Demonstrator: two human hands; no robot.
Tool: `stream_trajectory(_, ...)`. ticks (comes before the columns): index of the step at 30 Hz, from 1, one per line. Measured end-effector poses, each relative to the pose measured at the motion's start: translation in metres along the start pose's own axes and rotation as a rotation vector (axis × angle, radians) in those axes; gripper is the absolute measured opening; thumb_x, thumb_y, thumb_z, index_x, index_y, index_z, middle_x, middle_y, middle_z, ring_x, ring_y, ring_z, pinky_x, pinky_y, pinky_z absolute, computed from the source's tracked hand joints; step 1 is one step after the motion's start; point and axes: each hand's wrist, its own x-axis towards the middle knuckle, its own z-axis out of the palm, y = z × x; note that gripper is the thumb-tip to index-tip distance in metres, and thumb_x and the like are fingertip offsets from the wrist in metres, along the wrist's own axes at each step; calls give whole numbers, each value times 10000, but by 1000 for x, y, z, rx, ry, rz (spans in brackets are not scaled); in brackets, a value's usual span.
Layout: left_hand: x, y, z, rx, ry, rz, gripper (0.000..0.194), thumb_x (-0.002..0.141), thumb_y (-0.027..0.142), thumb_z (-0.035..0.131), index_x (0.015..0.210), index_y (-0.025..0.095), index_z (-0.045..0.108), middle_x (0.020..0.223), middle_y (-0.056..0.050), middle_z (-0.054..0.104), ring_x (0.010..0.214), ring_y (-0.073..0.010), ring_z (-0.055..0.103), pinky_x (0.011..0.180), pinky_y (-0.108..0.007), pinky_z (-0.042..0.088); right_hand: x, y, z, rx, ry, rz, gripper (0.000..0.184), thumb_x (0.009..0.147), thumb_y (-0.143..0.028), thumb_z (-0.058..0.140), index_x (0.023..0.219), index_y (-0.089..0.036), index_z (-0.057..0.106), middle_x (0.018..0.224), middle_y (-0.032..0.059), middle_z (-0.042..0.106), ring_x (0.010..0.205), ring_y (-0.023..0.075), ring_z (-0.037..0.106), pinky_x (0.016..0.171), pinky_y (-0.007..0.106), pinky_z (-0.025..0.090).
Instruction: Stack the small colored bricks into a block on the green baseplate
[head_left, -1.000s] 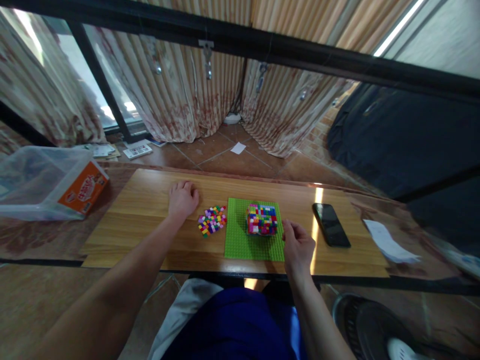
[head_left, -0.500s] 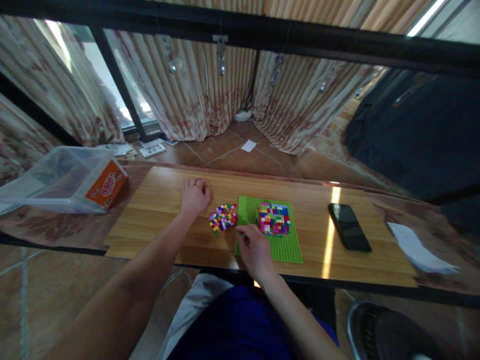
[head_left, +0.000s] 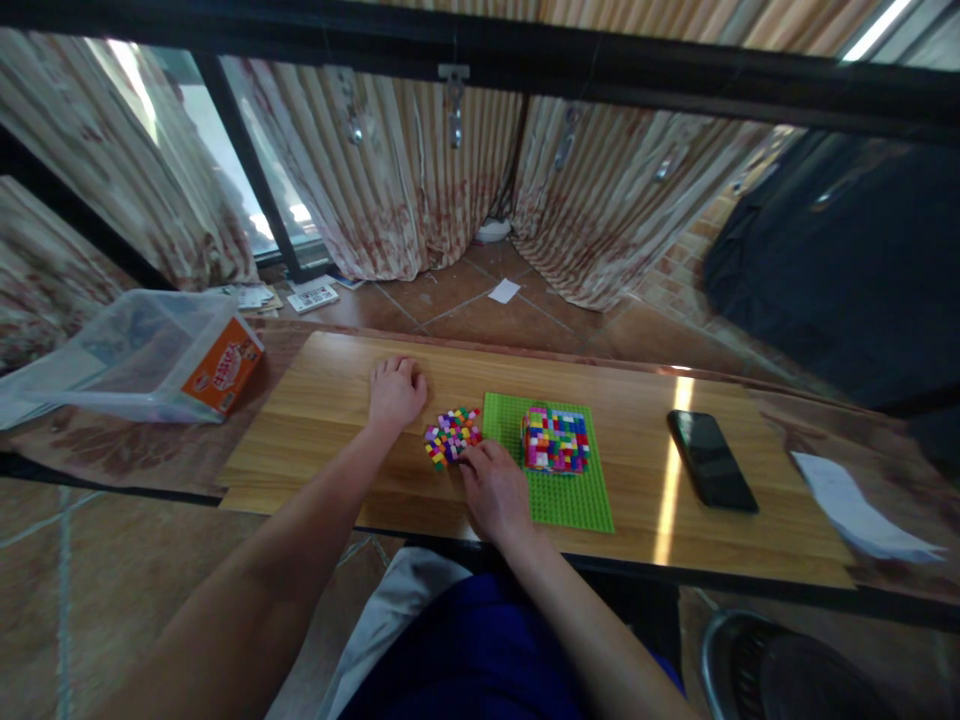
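My right hand (head_left: 496, 488) reaches over the left edge of a green studded baseplate (head_left: 574, 508). Its bent fingertips touch the lower right side of a loose pile of small coloured toy bricks (head_left: 452, 433); whatever lies between them is too small to make out. On the baseplate stands a block built of many coloured bricks (head_left: 556, 438), just right of my right hand. Behind the pile and to its left, my left hand (head_left: 397, 392) rests palm down on the wooden board (head_left: 300, 440), fingers slightly apart and holding nothing.
At the far left sits a clear plastic box (head_left: 150, 350) with an orange label. A black phone (head_left: 712, 460) lies on the board's right side, with white paper (head_left: 862, 510) beyond it. A dark bar (head_left: 480, 45) crosses above, in front of curtains (head_left: 420, 190).
My right hand has moved left and slightly forward, from the baseplate's edge to the brick pile. My left hand stays in its place on the board. The view has shifted slightly.
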Motion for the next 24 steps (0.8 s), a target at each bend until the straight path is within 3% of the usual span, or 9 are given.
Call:
stream_trajectory(13, 1, 0, 0, 19, 14, 14, 299, 872, 282, 451, 1081, 166, 630, 1174, -128, 631, 1116, -307, 534, 984, -458, 403, -6, 1, -3, 84, -7, 26, 147, 895, -166, 539, 900, -210, 678, 976, 63, 652, 931, 188, 597, 830, 293, 461)
stream_trajectory(19, 2, 0, -1, 13, 2, 12, 312, 866, 288, 464, 1097, 161, 630, 1193, -133, 621, 1116, -316, 533, 980, -465, 407, -25, -1, -27, 370, 72, 119, 145, 895, -190, 530, 925, -205, 670, 908, 30, 687, 840, 157, 632, 776, 270, 473)
stream_trajectory(24, 3, 0, -1, 7, -3, 12, 318, 864, 282, 461, 1100, 156, 633, 1175, -139, 625, 1116, -317, 534, 986, -463, 404, -50, 19, -54, 481, 161, 269, 144, 870, -301, 574, 923, -214, 676, 875, 20, 687, 770, 153, 633, 724, 278, 493)
